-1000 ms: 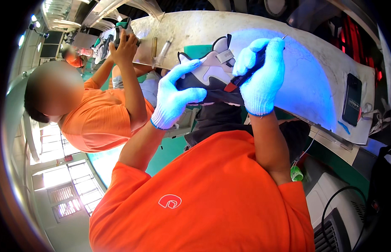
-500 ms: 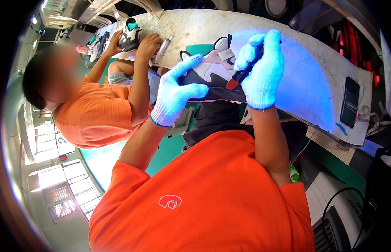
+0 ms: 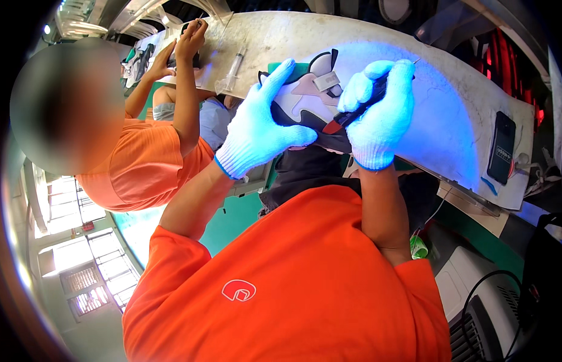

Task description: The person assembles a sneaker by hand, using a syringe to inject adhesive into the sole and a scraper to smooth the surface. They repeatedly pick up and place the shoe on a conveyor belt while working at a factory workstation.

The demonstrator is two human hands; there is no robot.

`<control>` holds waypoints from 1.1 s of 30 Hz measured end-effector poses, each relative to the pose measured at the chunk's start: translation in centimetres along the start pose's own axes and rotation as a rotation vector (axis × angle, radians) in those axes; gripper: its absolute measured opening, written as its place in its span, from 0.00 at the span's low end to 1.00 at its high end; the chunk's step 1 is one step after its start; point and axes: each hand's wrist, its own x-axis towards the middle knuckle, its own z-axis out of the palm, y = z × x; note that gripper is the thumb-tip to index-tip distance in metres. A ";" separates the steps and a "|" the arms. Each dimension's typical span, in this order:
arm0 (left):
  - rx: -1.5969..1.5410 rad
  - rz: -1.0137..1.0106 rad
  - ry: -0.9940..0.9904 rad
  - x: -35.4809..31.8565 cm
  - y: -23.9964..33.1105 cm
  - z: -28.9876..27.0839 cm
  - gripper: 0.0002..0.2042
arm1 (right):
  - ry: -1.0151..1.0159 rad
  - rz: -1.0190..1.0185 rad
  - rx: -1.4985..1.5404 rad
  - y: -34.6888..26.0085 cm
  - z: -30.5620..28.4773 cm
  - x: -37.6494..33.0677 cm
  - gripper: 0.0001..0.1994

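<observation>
My left hand (image 3: 257, 130), in a white knitted glove lit blue, grips a sneaker (image 3: 304, 113) by its toe side, thumb along the near edge and fingers over the far side. The sneaker is white, pale pink and black, with a grey label on it. My right hand (image 3: 383, 111), gloved the same way, is closed round a slim black tool (image 3: 352, 116) with a red end. That red end is at the sneaker's lower side; I cannot tell whether it touches. A thin point sticks out beyond the fist at the other end.
The pale worktable (image 3: 438, 90) curves round in front, lit blue on the right. A black phone (image 3: 502, 148) and a small blue piece (image 3: 490, 186) lie there. At left, a co-worker in an orange shirt (image 3: 151, 163) handles a shoe; a clear syringe-like tube (image 3: 235, 64) lies nearby.
My left hand has shifted a little right and up along the sneaker, which has tilted slightly. My right hand and tool have moved slightly right and down. The co-worker's nearer hand has risen.
</observation>
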 end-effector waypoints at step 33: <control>0.438 0.249 -0.154 7.4 -0.6 -2.5 0.42 | 0.212 0.135 -0.504 -9.8 -14.2 2.6 0.13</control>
